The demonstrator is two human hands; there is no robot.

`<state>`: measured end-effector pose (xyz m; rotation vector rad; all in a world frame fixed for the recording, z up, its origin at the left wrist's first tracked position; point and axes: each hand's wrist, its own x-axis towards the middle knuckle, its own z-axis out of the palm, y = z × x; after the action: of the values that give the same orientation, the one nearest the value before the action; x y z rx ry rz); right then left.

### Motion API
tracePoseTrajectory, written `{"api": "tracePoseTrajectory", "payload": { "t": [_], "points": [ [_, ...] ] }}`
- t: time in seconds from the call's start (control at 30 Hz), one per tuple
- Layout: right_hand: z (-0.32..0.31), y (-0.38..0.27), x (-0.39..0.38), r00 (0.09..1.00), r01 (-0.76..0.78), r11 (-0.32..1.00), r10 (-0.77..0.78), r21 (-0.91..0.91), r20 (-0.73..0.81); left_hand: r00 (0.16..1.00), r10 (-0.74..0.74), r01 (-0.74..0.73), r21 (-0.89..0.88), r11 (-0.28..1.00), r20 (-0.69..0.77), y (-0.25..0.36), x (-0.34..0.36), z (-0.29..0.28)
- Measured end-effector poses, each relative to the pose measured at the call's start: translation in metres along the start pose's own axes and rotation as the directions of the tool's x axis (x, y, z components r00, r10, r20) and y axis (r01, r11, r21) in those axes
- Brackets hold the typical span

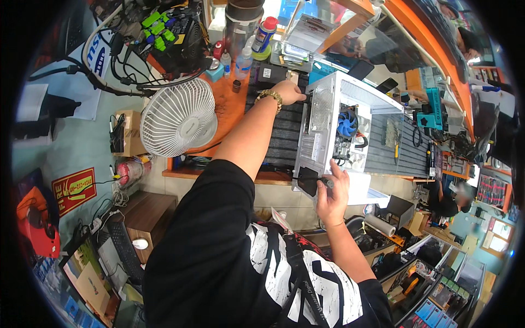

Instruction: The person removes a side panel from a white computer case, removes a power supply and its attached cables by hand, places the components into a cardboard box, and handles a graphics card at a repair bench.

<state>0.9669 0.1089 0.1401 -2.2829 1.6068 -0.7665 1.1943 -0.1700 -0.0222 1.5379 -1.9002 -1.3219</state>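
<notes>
A white computer case (pixel 322 109) lies on its side on the bench, its inside showing with a blue cooling fan (pixel 346 124). My left hand (pixel 289 94), with a gold-coloured bracelet at the wrist, reaches to the case's far left corner. Its fingers are drawn together there at something dark that I cannot make out. My right hand (pixel 334 195) is by the near left corner, thumb and fingers closed on a small dark plug-like piece (pixel 327 182). That piece is beside the black power supply (pixel 308 181) in the case's near corner. Where its tip meets anything is hidden.
A white fan (pixel 183 117) stands left of my left arm. Bottles, a spray can (pixel 264 34) and a dark box (pixel 272 75) stand at the back. Ridged dark matting (pixel 281 136) covers the bench. Right of the case are a yellow-handled tool (pixel 396 152) and a teal device (pixel 431 112).
</notes>
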Motion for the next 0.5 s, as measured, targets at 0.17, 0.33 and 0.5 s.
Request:
{"api": "tracePoseTrajectory", "payload": {
  "t": [0.17, 0.33, 0.5],
  "points": [
    [-0.001, 0.000, 0.000, 1.000, -0.026, 1.000, 0.026, -0.004, 0.013, 0.999, -0.003, 0.004, -0.032, 0.999, 0.035, -0.004, -0.001, 0.002],
    [-0.002, 0.000, 0.001, 0.999, -0.040, 0.999, 0.040, 0.010, 0.026, 1.000, 0.013, -0.012, -0.040, 0.999, 0.013, -0.003, 0.001, 0.003],
    [-0.003, 0.002, 0.000, 0.997, -0.067, 0.997, 0.066, 0.033, 0.043, 0.995, -0.042, 0.052, -0.108, 0.993, 0.093, 0.005, 0.003, -0.004]
  ]
}}
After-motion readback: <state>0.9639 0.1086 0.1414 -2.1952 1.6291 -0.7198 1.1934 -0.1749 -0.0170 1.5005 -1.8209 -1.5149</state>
